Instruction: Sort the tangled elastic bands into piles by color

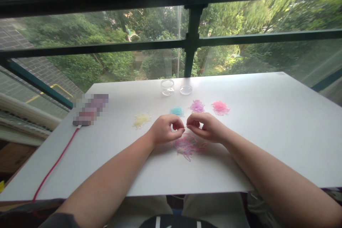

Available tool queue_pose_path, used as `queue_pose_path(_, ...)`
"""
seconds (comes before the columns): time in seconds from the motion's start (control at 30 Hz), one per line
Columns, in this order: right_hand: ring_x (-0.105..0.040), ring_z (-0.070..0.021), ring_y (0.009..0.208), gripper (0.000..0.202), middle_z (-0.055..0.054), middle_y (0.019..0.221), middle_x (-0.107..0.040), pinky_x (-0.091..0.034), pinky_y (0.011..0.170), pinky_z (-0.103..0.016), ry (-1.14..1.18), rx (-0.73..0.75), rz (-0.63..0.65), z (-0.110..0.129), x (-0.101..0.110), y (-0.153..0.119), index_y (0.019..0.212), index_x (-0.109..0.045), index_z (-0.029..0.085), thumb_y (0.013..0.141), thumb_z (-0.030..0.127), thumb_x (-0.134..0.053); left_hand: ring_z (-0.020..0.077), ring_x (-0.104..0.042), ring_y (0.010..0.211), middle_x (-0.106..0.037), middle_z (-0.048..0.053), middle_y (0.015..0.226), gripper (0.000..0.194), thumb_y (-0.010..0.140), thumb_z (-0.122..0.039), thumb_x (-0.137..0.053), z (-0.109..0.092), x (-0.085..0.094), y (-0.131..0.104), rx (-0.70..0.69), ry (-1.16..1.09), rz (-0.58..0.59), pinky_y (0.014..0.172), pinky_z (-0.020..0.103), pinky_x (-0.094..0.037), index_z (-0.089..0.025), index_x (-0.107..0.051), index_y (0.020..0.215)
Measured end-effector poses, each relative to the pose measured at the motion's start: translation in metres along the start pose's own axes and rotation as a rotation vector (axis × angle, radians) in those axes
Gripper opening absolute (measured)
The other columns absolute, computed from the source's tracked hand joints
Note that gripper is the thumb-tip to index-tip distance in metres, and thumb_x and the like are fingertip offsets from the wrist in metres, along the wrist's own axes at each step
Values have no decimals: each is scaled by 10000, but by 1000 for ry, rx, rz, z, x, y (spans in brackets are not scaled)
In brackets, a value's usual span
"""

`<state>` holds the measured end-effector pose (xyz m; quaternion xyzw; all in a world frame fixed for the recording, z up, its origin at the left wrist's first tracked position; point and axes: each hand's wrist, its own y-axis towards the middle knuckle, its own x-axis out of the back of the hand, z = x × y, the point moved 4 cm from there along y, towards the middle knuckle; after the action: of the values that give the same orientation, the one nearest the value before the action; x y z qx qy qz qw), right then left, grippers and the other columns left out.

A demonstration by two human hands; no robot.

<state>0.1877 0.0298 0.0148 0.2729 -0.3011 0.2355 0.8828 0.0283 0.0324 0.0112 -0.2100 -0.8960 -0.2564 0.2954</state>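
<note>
My left hand (169, 129) and my right hand (204, 127) nearly meet over the middle of the white table, each pinching an end of a thin pinkish strand (185, 127). Just below them lies a loose pile of mixed pink, purple and bluish strands (187, 146). Beyond my hands are separate small piles: a blue one (177, 111), a purple one (197, 106) and a pink one (220, 107). A pale yellow pile (141, 120) sits to the left of my left hand.
At the table's far side stand an open clear round jar (167, 87) and its clear lid (186, 89). A blurred phone-like object (91, 110) with a red cable (57, 162) lies on the left. Windows rise behind the white table (280, 124).
</note>
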Motion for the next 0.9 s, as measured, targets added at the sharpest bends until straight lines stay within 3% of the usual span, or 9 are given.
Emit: queue_pose_path(0.9, -471, -100, 578, 80, 2, 627, -542, -403, 553, -219, 26, -2, -20, 0, 3, 2, 719, -571, 164, 790, 142, -544, 87, -558, 618, -651, -2, 680, 39, 719, -145, -611, 1, 3, 0, 12, -8, -58, 614, 208, -444, -158, -640, 696)
